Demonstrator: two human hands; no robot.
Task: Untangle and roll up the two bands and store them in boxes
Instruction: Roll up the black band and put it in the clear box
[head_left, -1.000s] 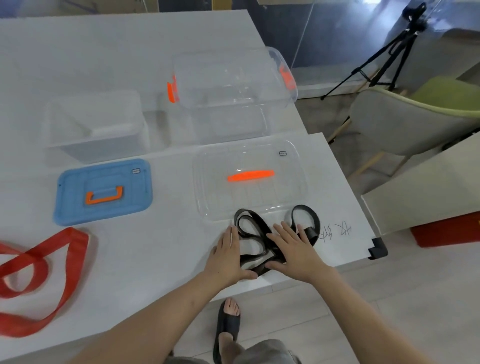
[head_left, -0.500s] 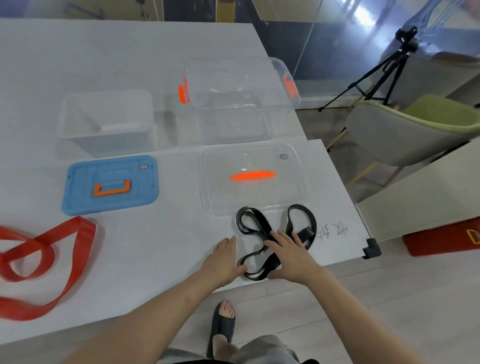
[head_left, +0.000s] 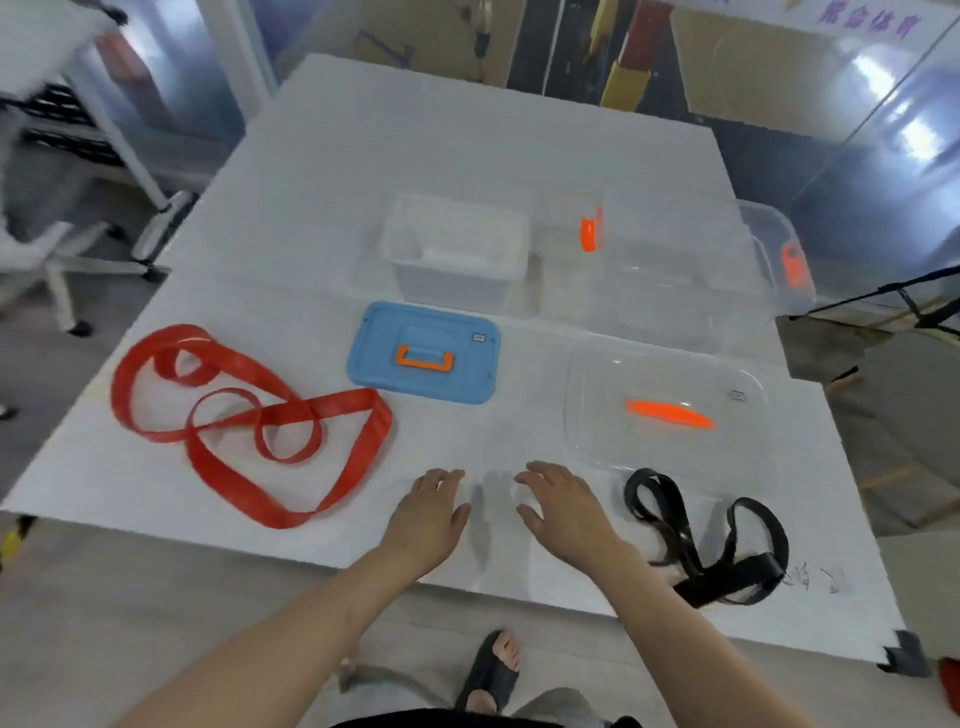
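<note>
A tangled black band lies near the table's front edge on the right. To the left lies a looped red band. Between the two bands, my left hand and my right hand hover over the bare table, fingers spread, holding nothing. A white box and a clear box with orange latches stand open at the back. In front of them lie a blue lid and a clear lid with an orange handle.
The white table ends just in front of me; my sandalled foot shows below its edge. An office chair base is at the left, and a tripod leg at the right.
Both hands have come off the black band and moved left onto bare table. The view has swung left, bringing the whole red band into sight.
</note>
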